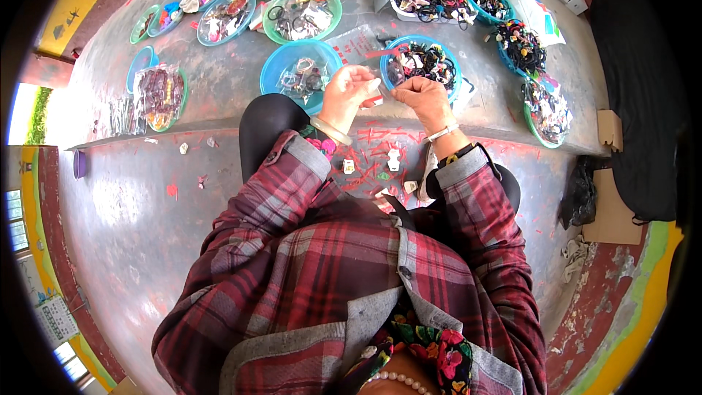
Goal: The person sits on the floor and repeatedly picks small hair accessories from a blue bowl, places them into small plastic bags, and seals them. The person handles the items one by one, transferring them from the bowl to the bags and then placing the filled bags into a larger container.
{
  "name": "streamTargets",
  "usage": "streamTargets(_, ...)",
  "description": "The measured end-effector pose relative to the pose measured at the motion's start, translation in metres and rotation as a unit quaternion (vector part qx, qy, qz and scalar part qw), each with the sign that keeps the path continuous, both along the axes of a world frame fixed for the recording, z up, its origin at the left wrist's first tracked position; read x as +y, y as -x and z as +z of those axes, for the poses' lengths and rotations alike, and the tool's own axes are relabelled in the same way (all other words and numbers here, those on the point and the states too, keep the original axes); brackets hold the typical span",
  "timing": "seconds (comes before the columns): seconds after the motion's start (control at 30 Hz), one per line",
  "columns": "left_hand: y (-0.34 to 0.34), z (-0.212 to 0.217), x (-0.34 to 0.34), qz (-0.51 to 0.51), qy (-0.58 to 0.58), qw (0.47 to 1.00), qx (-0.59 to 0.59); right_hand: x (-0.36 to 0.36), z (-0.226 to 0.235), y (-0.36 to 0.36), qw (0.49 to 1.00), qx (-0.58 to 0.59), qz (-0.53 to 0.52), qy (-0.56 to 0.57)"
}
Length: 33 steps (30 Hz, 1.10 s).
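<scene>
Our left hand and right hand pinch a small clear plastic bag between them, held up just over the step edge. The bag is hard to see through, so we cannot tell what is in it. Right behind our hands sit two blue bowls of hair ties, very close. More bowls crowd the grey concrete step farther back. Below the edge, the lower floor has open room, with little scraps.
</scene>
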State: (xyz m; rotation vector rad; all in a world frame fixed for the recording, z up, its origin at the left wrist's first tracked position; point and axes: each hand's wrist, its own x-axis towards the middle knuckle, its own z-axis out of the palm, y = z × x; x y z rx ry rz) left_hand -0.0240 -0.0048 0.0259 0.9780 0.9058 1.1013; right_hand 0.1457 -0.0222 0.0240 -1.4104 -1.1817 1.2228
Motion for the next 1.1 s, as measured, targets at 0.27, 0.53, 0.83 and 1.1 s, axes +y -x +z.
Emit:
streamTargets(0.27,-0.008,-0.006,-0.008,-0.010,-0.053,0.998,0.022,-0.001,0.015,0.012,0.986,-0.154,-0.065,-0.020)
streamTargets(0.53,-0.005,-0.012,0.000,0.005,-0.095,0.995,-0.013,0.003,0.006,0.003,0.993,0.110,0.015,0.031)
streamTargets(0.83,0.013,0.003,0.008,-0.183,0.060,0.979,-0.069,-0.001,0.009,-0.004,0.986,0.129,0.075,0.069)
streamTargets(1.1,0.008,-0.006,0.008,-0.151,0.083,0.984,-0.053,-0.001,0.011,-0.005,0.987,0.116,0.087,0.063)
